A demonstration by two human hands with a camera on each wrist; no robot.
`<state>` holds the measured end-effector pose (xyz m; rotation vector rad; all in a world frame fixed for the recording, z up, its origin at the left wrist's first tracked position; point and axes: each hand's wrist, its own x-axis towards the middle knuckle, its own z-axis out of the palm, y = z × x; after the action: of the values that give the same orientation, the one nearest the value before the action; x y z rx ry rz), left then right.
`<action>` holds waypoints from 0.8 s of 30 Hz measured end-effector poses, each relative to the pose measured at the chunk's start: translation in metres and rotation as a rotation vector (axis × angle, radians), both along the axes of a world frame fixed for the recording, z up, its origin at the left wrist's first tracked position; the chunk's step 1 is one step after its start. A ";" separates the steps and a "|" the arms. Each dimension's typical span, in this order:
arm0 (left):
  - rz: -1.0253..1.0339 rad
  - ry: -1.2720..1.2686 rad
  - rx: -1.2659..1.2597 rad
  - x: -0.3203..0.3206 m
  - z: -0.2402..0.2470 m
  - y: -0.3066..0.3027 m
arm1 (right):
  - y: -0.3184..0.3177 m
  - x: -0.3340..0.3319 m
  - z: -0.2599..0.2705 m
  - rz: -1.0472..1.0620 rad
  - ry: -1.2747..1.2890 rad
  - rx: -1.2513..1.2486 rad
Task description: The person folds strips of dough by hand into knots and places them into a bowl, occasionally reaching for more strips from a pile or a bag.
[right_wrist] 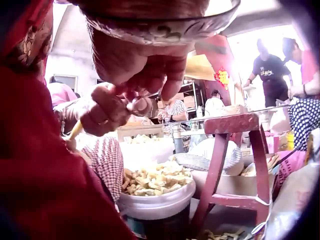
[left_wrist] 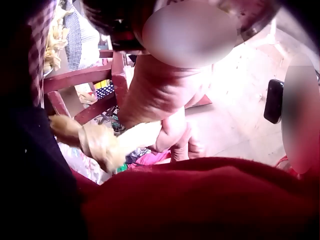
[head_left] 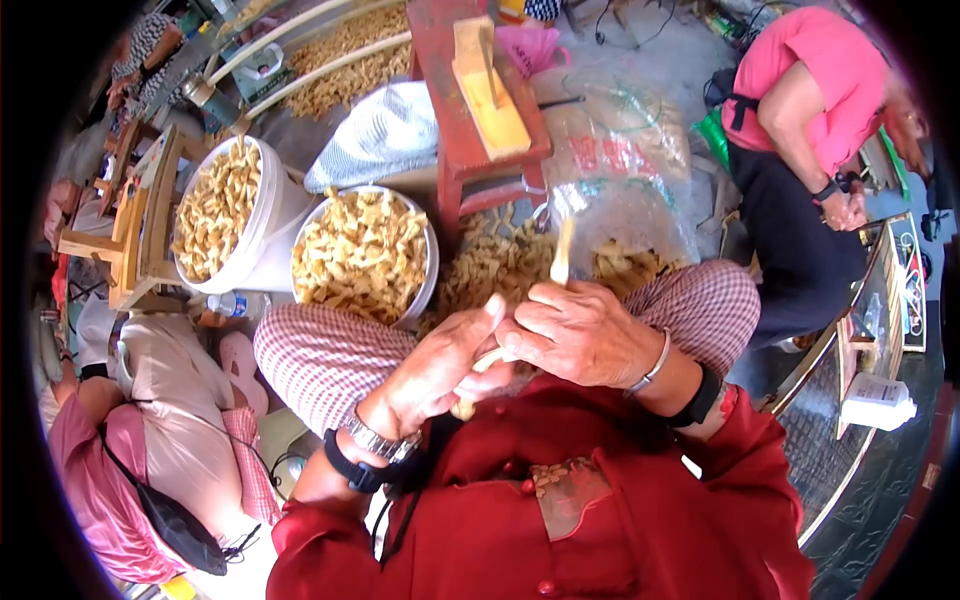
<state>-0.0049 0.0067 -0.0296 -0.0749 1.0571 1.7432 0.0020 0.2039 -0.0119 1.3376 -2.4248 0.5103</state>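
A pale tan strip (head_left: 563,252) runs between my two hands, its upper end standing up above the right one. At its lower end, a thick knot (left_wrist: 100,142) shows in the left wrist view. My left hand (head_left: 440,362) grips the strip near that end, thumb pointing up. Close beside it, my right hand (head_left: 585,335) curls its fingers round the upper part. In the right wrist view, the fingertips of both hands meet. Between my knees lies a heap of similar tan pieces (head_left: 495,262).
Two white buckets (head_left: 432,270) filled with tan knotted pieces stand to the left. A red wooden stool (head_left: 475,150) carries a yellow wooden tool (head_left: 495,105). Clear plastic bags (head_left: 620,150) lie right of it. People sit on both sides, one in a pink shirt (head_left: 815,70).
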 end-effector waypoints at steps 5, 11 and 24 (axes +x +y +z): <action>-0.079 0.085 0.165 0.001 0.009 -0.008 | 0.017 -0.009 -0.001 -0.075 -0.034 0.022; -0.060 0.549 0.055 0.001 0.034 -0.008 | -0.009 -0.001 -0.013 -0.106 -0.471 -0.641; 0.347 1.353 -0.121 -0.003 0.018 0.019 | -0.028 0.014 -0.017 -0.005 -1.529 -1.300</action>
<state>-0.0083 0.0259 -0.0115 1.0313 2.1851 1.9852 0.0164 0.1759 -0.0293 0.1691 -1.6811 3.1213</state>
